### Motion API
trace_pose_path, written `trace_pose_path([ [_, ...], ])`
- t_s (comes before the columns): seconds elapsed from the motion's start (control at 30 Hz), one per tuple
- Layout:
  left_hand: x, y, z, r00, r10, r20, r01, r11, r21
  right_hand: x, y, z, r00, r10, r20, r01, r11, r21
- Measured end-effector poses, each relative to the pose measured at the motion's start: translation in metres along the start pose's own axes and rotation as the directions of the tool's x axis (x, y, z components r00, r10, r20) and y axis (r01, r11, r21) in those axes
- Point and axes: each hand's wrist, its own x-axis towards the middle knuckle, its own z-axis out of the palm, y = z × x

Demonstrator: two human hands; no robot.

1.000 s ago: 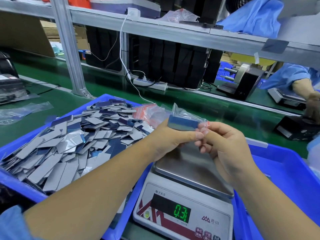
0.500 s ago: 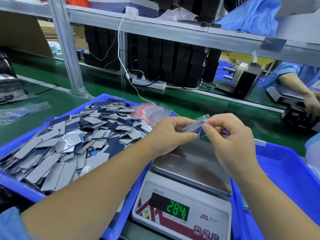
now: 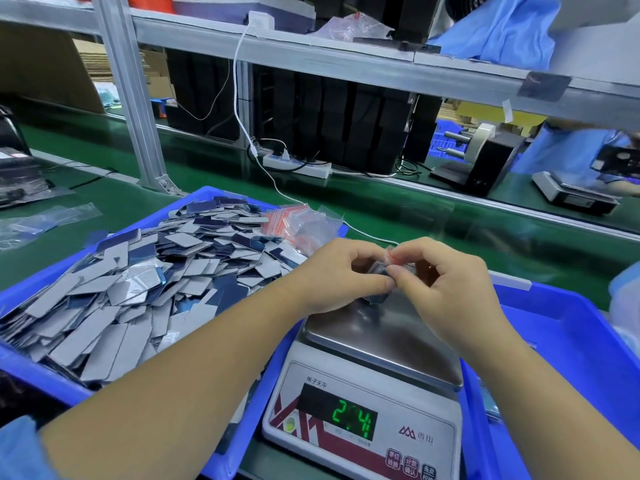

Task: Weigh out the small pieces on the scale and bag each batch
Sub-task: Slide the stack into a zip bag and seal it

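left hand pinching small bag of pieces | right hand pinching its red-striped top | both hovering over scale pan | display glowing green

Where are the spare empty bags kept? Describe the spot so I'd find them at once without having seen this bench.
Start at the big blue tray on the left, heaped with flat grey and dark blue pieces. Go to its far right corner, just beyond the left hand. The empty bags lie bunched there: crinkly clear plastic with red strips, unlike the stiff, opaque cards around them.
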Motion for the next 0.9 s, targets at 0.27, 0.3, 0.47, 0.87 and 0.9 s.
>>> trace_pose_path([
  [0.27, 0.001, -0.003, -0.007, 0.993, -0.072, -0.092, 0.060, 0.990, -0.131, 0.004, 0.009, -0.006, 0.990, 0.141, 0.023, -0.143, 0.978, 0.154],
  [0.3, 0.001, -0.003, -0.007, 0.992, -0.079, -0.096, 0.066, 0.989, -0.129, 0.004, 0.010, -0.006, 0.983, 0.173, 0.058, -0.181, 0.967, 0.180],
  [0.47, 0.000, 0.001, -0.006, 0.993, -0.078, -0.089, 0.064, 0.986, -0.153, 0.004, 0.008, -0.007, 0.979, 0.187, 0.082, -0.201, 0.953, 0.227],
  [0.87, -0.001, 0.006, -0.004, 0.983, -0.155, -0.097, 0.105, 0.914, -0.393, 0.005, 0.009, -0.008, 0.990, 0.140, -0.035, -0.120, 0.934, 0.336],
  [0.9, 0.000, 0.007, -0.004, 0.982, -0.160, -0.101, 0.106, 0.907, -0.407, 0.005, 0.009, -0.008, 0.989, 0.144, -0.041, -0.121, 0.928, 0.353],
])
